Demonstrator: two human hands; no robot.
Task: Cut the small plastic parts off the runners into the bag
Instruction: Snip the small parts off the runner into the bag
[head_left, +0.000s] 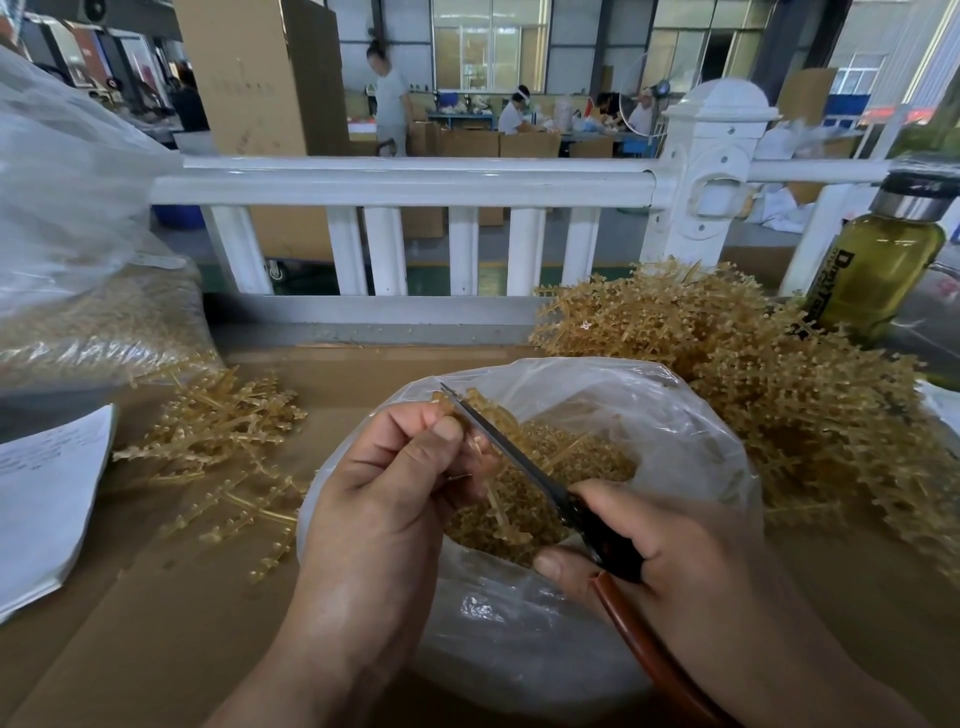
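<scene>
A clear plastic bag (675, 431) lies open in front of me with many small amber parts (587, 462) inside. Over its mouth my left hand (384, 488) pinches an amber runner (493, 493) that hangs down into the bag. My right hand (670, 561) grips scissors (519, 457) with dark blades and a red-brown handle. The blades point up and left, lying along the runner by my left fingertips.
A big heap of uncut runners (753, 374) sits to the right, a smaller scatter of runners (228, 431) to the left. A large filled bag (78, 322) and papers (41, 493) are far left. A green bottle (878, 270) stands at right. A white railing (405, 182) crosses behind the cardboard tabletop (156, 623).
</scene>
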